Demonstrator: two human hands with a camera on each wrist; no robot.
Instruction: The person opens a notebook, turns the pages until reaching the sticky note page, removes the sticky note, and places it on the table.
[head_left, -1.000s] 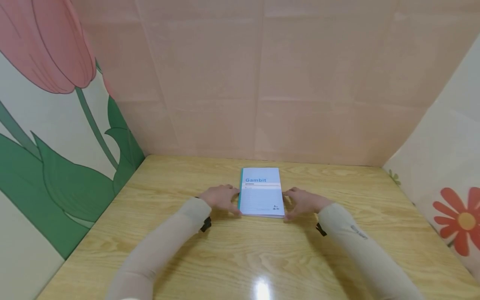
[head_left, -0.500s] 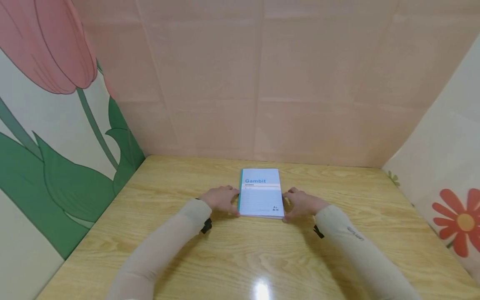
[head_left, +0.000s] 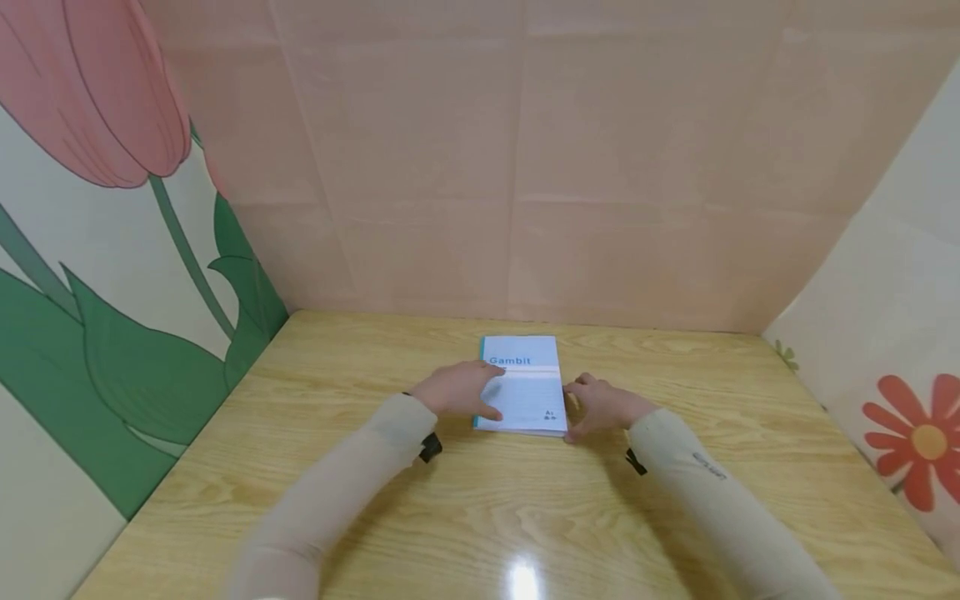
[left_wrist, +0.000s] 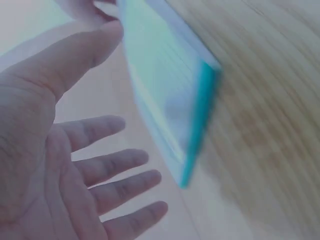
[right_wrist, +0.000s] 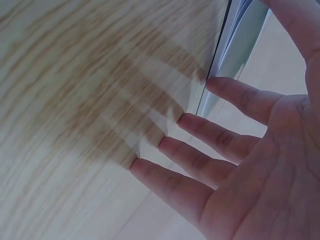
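Observation:
A notebook (head_left: 528, 398) with a pale blue cover, "Gambit" printed on it and a teal spine (left_wrist: 201, 117) lies flat on the wooden table. My left hand (head_left: 459, 389) hovers over its left part in the head view, fingers and thumb spread; the left wrist view shows nothing between them. At the notebook's right edge is my right hand (head_left: 603, 406), thumb near the close right corner. In the right wrist view the straight fingers of that hand (right_wrist: 250, 155) reach down to the tabletop, the index fingertip right against the notebook's edge.
The wood-grain table (head_left: 480, 508) ends at a pinkish-beige backdrop (head_left: 517, 167). Side walls carry a painted tulip (head_left: 97, 92) on the left and a red flower (head_left: 930, 442) on the right. A light glare shows near the table's front.
My left hand has left the notebook's spine side and moved right, over the cover. The right hand stays at the right edge, and the notebook has hardly shifted.

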